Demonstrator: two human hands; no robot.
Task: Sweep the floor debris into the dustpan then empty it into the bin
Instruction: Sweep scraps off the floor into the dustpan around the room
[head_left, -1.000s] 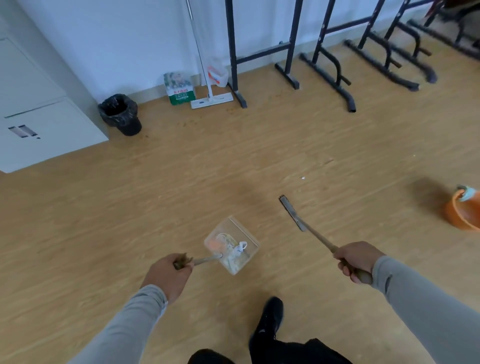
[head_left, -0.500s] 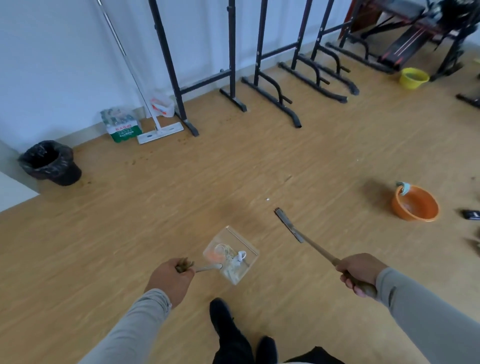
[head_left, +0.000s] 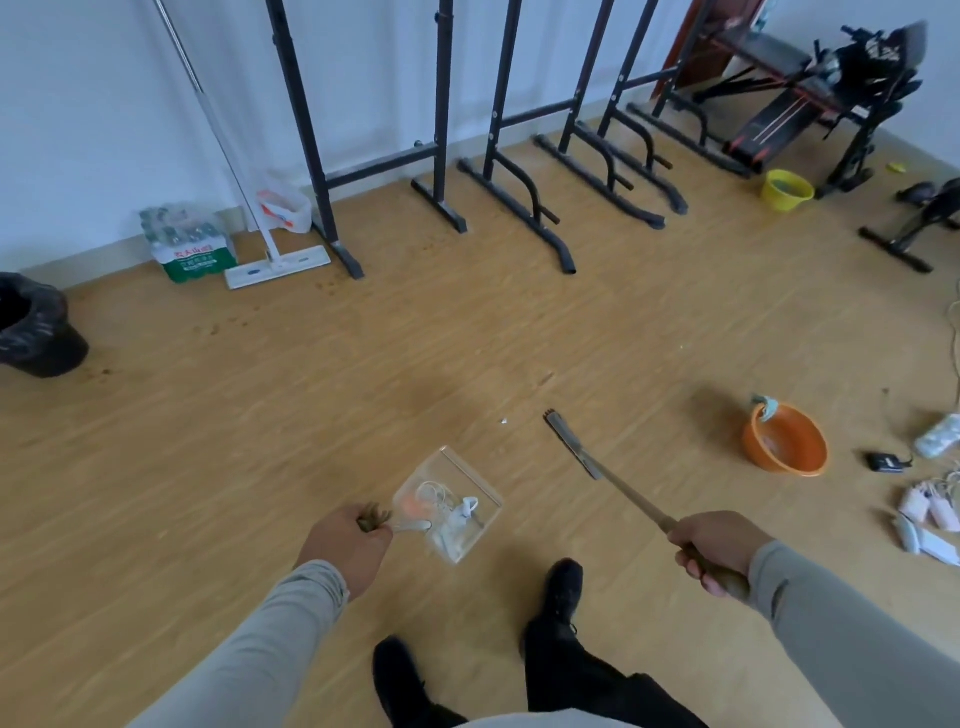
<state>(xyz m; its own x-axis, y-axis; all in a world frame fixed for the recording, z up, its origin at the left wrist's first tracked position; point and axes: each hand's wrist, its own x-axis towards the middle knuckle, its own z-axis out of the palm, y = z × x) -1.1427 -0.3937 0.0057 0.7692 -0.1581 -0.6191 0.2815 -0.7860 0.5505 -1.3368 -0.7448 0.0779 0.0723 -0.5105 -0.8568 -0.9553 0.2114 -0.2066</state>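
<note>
Fingers of left hand curled round dustpan handle, right hand gripping brush. Pan's light, stiff plastic w/ debris; keep level. Bin at 10 o'clock.

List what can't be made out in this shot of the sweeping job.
All in the head view:
- Bin: cut off by the left edge; dark liner hides its contents.
- Dustpan: pale and orange bits inside are too blurred to name.
- White speck on the floor: too small to identify.
- Brush: whether its head touches the floor is unclear.
- Left hand: covers most of the dustpan handle.
- Right hand: covers the brush handle's end.
</note>
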